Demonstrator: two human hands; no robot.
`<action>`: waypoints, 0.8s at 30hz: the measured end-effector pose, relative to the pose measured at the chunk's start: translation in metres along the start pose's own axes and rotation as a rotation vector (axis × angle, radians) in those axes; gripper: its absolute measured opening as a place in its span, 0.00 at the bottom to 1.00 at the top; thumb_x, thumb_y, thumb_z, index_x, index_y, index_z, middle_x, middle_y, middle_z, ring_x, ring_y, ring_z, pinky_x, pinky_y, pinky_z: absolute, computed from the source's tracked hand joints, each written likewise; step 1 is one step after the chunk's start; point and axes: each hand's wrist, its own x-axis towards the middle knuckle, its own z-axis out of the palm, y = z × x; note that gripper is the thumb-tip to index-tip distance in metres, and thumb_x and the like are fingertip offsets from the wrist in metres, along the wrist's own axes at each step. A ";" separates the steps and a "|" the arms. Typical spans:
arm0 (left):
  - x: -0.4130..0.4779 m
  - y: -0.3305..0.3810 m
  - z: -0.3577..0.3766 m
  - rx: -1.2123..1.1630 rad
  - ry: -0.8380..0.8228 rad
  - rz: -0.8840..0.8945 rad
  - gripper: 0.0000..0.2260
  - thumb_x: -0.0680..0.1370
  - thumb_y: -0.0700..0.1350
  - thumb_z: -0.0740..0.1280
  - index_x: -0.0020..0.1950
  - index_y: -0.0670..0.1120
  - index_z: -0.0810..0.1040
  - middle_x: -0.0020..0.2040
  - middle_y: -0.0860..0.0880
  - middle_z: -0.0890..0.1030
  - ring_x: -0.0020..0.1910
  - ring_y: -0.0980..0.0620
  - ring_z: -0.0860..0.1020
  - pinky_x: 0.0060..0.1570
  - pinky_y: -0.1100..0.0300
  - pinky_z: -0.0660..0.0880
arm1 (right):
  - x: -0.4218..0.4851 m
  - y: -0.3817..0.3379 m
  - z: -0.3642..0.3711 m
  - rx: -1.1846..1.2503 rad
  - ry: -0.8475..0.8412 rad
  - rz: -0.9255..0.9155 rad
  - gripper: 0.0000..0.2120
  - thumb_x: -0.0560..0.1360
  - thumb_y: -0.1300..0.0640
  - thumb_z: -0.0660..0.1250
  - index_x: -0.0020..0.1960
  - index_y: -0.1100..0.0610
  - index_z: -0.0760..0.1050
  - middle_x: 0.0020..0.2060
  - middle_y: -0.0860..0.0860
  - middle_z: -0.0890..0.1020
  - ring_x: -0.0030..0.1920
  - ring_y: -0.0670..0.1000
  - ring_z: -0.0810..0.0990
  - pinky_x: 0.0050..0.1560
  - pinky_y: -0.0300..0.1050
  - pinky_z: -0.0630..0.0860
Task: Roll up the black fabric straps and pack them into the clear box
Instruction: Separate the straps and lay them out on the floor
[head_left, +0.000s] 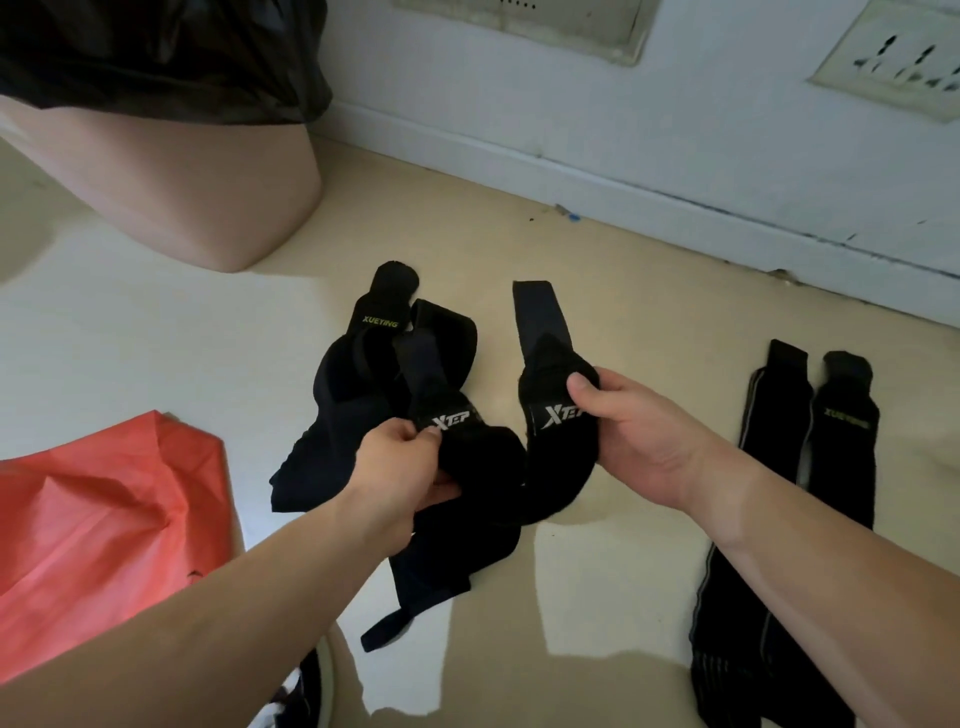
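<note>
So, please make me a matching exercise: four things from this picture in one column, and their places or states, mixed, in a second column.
Things:
1. strap with white XTEP label
2. orange bag
3. two flat straps
4. pink bin

Places or states:
A. lying side by side on the floor at the right
B. held in the right hand
C. standing at the far left, lined with a black bag
D. crumpled on the floor at the near left

Pairs: 1-B, 2-D, 3-A, 4-C

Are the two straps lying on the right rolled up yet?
No. The two straps lie flat and stretched out on the floor.
</note>
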 end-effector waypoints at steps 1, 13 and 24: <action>0.002 -0.001 -0.004 -0.001 -0.007 0.006 0.06 0.86 0.41 0.65 0.58 0.40 0.79 0.53 0.39 0.87 0.46 0.42 0.89 0.47 0.47 0.86 | -0.001 0.000 -0.001 -0.022 -0.025 0.009 0.11 0.85 0.58 0.65 0.64 0.59 0.82 0.53 0.56 0.88 0.51 0.53 0.86 0.51 0.46 0.80; -0.011 0.002 0.003 0.161 -0.329 0.175 0.08 0.78 0.28 0.70 0.49 0.40 0.79 0.44 0.39 0.85 0.47 0.39 0.86 0.56 0.46 0.84 | 0.010 0.010 0.017 -0.086 0.091 0.002 0.07 0.83 0.62 0.69 0.55 0.54 0.84 0.47 0.53 0.84 0.48 0.51 0.83 0.46 0.50 0.82; -0.009 0.007 0.004 0.013 -0.359 -0.074 0.11 0.85 0.48 0.65 0.56 0.40 0.79 0.40 0.40 0.83 0.34 0.45 0.82 0.42 0.52 0.82 | 0.027 0.024 0.040 -0.146 0.174 0.089 0.06 0.85 0.58 0.67 0.53 0.54 0.82 0.41 0.50 0.84 0.37 0.47 0.82 0.33 0.38 0.77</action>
